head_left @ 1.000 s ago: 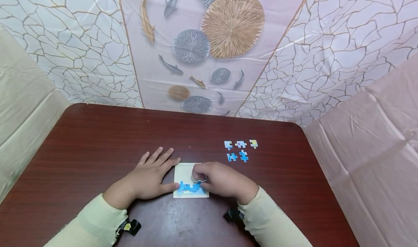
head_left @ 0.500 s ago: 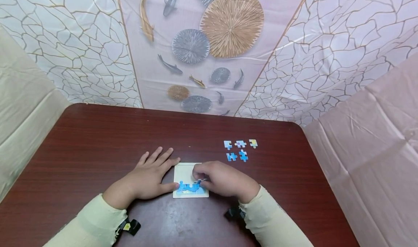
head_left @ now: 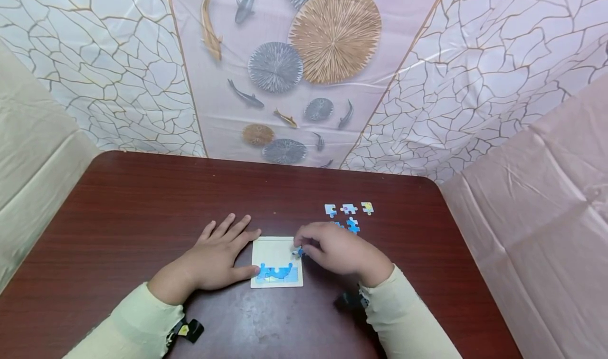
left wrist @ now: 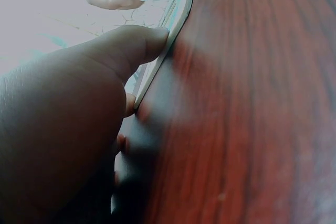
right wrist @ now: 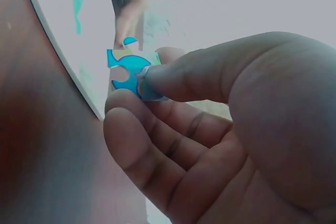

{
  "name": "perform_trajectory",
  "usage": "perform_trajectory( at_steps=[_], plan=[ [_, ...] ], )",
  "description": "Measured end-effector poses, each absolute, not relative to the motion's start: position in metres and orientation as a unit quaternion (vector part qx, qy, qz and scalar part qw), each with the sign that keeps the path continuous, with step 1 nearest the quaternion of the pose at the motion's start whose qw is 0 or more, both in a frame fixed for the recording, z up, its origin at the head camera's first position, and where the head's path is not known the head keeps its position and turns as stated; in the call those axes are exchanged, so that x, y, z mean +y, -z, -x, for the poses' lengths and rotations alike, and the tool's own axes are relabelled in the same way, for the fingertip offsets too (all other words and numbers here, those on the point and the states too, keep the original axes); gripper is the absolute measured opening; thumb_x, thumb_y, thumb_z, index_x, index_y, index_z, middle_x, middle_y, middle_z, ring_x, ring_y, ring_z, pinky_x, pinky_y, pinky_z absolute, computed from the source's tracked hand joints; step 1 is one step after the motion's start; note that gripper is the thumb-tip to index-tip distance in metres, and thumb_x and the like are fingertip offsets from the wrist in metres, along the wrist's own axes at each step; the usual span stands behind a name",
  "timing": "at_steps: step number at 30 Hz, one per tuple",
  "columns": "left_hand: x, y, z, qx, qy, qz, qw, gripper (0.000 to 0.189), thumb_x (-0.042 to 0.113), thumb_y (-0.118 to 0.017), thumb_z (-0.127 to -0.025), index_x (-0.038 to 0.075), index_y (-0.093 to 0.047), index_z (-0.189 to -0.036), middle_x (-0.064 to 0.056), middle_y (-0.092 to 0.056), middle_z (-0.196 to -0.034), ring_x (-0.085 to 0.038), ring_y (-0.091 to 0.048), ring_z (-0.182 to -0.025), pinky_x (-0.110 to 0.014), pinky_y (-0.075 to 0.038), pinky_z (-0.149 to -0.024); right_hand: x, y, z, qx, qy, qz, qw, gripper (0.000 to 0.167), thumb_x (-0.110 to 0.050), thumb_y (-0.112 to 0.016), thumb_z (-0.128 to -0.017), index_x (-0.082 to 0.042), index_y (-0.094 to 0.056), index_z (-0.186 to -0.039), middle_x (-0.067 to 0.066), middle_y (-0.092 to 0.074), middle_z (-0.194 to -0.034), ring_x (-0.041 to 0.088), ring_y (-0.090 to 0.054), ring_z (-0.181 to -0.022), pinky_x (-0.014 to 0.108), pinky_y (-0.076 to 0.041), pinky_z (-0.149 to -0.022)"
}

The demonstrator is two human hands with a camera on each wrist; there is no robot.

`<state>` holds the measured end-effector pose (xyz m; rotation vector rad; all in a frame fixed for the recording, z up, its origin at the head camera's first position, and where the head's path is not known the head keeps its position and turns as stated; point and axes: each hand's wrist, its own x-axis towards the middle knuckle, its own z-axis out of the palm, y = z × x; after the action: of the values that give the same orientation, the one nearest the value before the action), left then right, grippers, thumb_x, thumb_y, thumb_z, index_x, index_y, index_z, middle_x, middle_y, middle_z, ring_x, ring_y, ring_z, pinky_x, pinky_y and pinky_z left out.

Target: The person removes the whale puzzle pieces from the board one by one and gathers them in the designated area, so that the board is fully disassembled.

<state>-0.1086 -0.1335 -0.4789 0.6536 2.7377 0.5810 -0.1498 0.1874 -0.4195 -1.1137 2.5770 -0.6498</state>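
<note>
One blue puzzle piece (right wrist: 135, 64) was pinched by the right hand (head_left: 334, 251) near the two o'clock edge of the tray (head_left: 271, 248). Joined pieces (head_left: 280, 276) were seated inside at six o'clock. Its nine o'clock edge was touched by the spread left hand (head_left: 215, 261). Loose pieces (head_left: 349, 209) were noted beyond two o'clock.

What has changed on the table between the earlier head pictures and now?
The right hand has moved to the person's right and slightly away from them, from over the lower part of the board to its right edge, carrying the pinched puzzle piece along. It now partly hides one of the loose pieces. The left hand, board and loose pieces stayed put.
</note>
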Motion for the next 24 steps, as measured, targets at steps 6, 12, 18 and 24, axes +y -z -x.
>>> perform_trajectory(
  at_steps=[6, 12, 18, 24],
  plan=[
    [-0.134, 0.477, 0.108, 0.944, -0.201, -0.228, 0.131, 0.085, 0.074, -0.062, -0.106, 0.033, -0.041, -0.176, -0.006, -0.017, -0.191, -0.045, -0.01, -0.177, -0.079, -0.008, -0.135, 0.207, 0.412, 0.158, 0.901, 0.215, 0.361, 0.105, 0.017, -0.008, -0.066, -0.111, -0.021, -0.076, -0.116, -0.011, -0.075, -0.11, 0.008, -0.068, -0.104, 0.039, -0.062, -0.098],
    [-0.135, 0.476, 0.107, 0.942, -0.204, -0.23, 0.132, 0.084, 0.074, -0.061, -0.106, 0.032, -0.041, -0.176, -0.006, -0.017, -0.191, -0.045, -0.01, -0.177, -0.079, -0.008, -0.135, 0.23, 0.405, 0.168, 0.919, 0.211, 0.323, 0.083, 0.018, -0.007, -0.068, -0.108, -0.022, -0.077, -0.113, -0.009, -0.074, -0.106, 0.01, -0.066, -0.099, 0.039, -0.059, -0.096],
    [-0.136, 0.478, 0.107, 0.943, -0.204, -0.23, 0.131, 0.085, 0.075, -0.06, -0.106, 0.033, -0.04, -0.176, -0.006, -0.017, -0.191, -0.045, -0.009, -0.177, -0.079, -0.008, -0.135, 0.255, 0.405, 0.179, 0.931, 0.22, 0.284, 0.068, 0.02, -0.004, -0.067, -0.107, -0.02, -0.078, -0.113, -0.006, -0.076, -0.111, 0.014, -0.067, -0.103, 0.042, -0.059, -0.096],
    [-0.135, 0.478, 0.108, 0.942, -0.206, -0.23, 0.13, 0.084, 0.074, -0.062, -0.106, 0.033, -0.04, -0.176, -0.006, -0.017, -0.191, -0.045, -0.009, -0.177, -0.079, -0.008, -0.135, 0.278, 0.406, 0.186, 0.949, 0.217, 0.221, 0.053, 0.02, -0.005, -0.067, -0.107, -0.02, -0.08, -0.112, -0.001, -0.073, -0.112, 0.019, -0.066, -0.102, 0.046, -0.057, -0.093]
  ],
)
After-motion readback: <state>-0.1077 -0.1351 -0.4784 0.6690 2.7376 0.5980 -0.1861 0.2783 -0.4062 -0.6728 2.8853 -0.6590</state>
